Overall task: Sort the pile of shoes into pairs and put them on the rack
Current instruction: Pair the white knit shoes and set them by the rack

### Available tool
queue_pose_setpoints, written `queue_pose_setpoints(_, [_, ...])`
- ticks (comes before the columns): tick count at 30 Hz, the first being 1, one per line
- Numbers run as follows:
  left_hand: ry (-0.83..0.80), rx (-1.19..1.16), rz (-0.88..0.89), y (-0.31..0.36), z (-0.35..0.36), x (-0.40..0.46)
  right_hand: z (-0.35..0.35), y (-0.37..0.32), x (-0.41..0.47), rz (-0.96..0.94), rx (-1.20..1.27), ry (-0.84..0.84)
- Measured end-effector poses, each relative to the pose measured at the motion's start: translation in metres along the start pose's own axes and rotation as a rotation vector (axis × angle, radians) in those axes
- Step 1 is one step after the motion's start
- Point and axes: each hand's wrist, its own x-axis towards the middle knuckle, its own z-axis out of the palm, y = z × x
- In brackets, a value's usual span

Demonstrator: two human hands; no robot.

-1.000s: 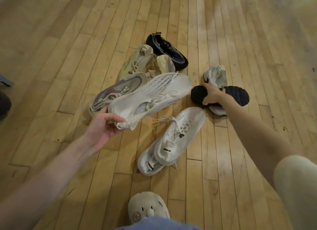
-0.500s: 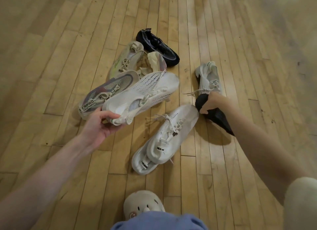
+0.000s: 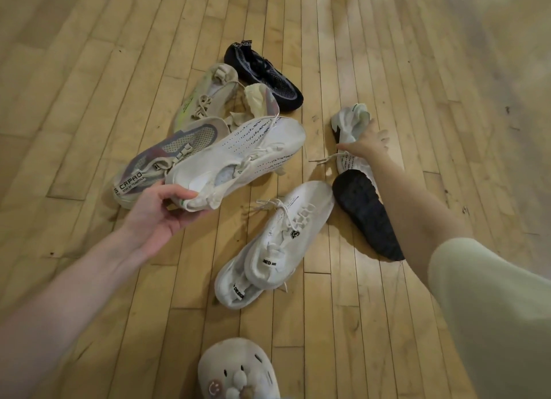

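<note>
Two hands, two matching shoes: your left hand (image 3: 161, 212) curls thumb and fingers round the heel of a white knit shoe (image 3: 238, 163) with dotted print, lifted over the pile on the left. Your right hand (image 3: 368, 142) rests on its twin (image 3: 351, 124), lying on the wooden floor (image 3: 89, 70) far right; whether those fingers grasp it, you cannot tell. A black rubbery sole (image 3: 366, 214) lies just nearer.
</note>
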Motion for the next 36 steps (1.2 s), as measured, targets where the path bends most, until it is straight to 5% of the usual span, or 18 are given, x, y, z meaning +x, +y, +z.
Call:
queue_pose_setpoints(4, [0.001, -0.054, -0.007, 0.000, -0.005, 0.001, 0.019, 0.002, 0.018, 0.101, 0.008, -0.064])
queue_pose_setpoints(8, [0.008, -0.105, -0.011, 0.001, -0.011, -0.005, 0.034, -0.008, 0.007, 0.082, -0.052, 0.081])
queue_pose_setpoints(16, [0.093, -0.204, 0.024, 0.010, -0.027, -0.022, 0.025, -0.105, -0.052, -0.623, -0.085, 0.313])
queue_pose_setpoints(22, [0.278, -0.430, 0.094, 0.009, -0.080, -0.054, 0.025, -0.159, -0.126, -0.750, 0.206, 0.237])
queue_pose_setpoints(27, [0.479, -0.595, 0.245, -0.008, -0.136, -0.100, 0.073, -0.185, -0.209, -1.303, 0.199, 0.010])
queue_pose_setpoints(30, [0.568, -0.669, 0.274, -0.029, -0.180, -0.134, 0.106, -0.190, -0.258, -1.676, -0.004, -0.149])
queue_pose_setpoints(36, [0.680, -0.595, 0.210, -0.077, -0.233, -0.187, 0.169, -0.199, -0.328, -2.413, -0.462, -0.187])
